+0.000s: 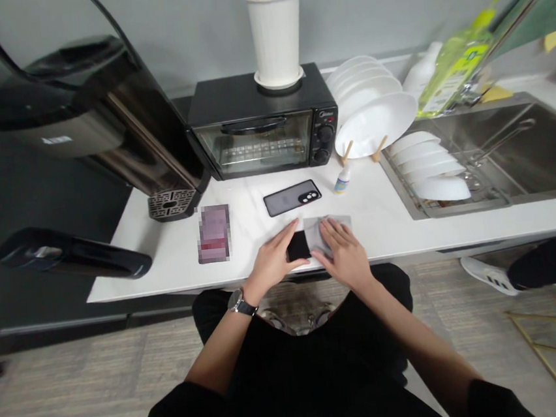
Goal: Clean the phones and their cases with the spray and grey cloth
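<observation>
A dark, flat slab that looks like a phone [298, 246] lies on the white countertop near its front edge. My left hand [274, 259], with a watch on the wrist, frames its left end between thumb and fingers. A grey cloth [313, 232] covers the right part of the slab. Pressing down on that cloth is my right hand [345, 254], its thumb pointing toward the left hand. Just behind lies a phone case [291, 199] with a dark rim and camera cutouts. A small white bottle [341, 181] with a blue and yellow label stands to its right.
Left of my hands lies a blurred purple packet [214, 231]. A black toaster oven [261, 138] and a tall drink machine [116, 119] stand behind. White plates [375, 124] and a sink [512, 146] are at right. A person's shoe [491, 274] shows at lower right.
</observation>
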Available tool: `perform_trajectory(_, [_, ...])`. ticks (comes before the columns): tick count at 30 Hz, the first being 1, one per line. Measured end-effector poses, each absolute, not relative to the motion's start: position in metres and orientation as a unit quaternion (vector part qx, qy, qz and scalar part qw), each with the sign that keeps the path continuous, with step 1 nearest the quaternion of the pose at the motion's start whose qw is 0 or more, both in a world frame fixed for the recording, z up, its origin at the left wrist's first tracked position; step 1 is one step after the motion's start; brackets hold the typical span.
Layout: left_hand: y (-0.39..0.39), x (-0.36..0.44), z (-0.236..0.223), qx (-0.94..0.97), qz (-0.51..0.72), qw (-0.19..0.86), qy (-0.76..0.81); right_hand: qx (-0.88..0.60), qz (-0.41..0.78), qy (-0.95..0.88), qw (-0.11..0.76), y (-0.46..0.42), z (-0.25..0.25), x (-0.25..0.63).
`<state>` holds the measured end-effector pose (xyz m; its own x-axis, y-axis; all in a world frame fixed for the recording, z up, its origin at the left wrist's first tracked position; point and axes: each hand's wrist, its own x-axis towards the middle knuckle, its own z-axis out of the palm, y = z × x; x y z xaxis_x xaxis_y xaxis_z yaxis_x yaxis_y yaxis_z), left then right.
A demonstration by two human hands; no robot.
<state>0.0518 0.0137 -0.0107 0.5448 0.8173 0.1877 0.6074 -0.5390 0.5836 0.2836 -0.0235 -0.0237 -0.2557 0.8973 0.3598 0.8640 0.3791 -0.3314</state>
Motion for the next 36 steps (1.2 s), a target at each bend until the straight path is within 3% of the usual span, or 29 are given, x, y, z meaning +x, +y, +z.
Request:
perform_trajectory(7, [0.014, 0.051, -0.015, 0.839, 0.24, 0.239, 0.425, -0.47, 0.118, -0.834, 0.262, -0.045, -0.014, 0.212])
perform_trajectory(14, [0.013, 0.051, -0.012, 0.84, 0.221, 0.239, 0.433, -0.514, 0.101, -0.814, 0.25, -0.082, -0.016, 0.285])
perform_trajectory(20, [0.013, 0.053, -0.011, 0.835, 0.215, 0.241, 0.446, -0.591, 0.04, -0.767, 0.244, -0.06, -0.022, 0.326])
perform_trajectory(24, [0.013, 0.053, -0.01, 0.835, 0.217, 0.245, 0.442, -0.601, 0.022, -0.756, 0.258, -0.03, -0.025, 0.297])
perform_trajectory(31, [0.014, 0.052, -0.012, 0.838, 0.228, 0.252, 0.427, -0.506, 0.101, -0.815, 0.264, -0.037, -0.019, 0.209])
perform_trajectory(36, [0.013, 0.052, -0.011, 0.836, 0.224, 0.249, 0.435, -0.488, 0.12, -0.822, 0.269, -0.065, -0.016, 0.224])
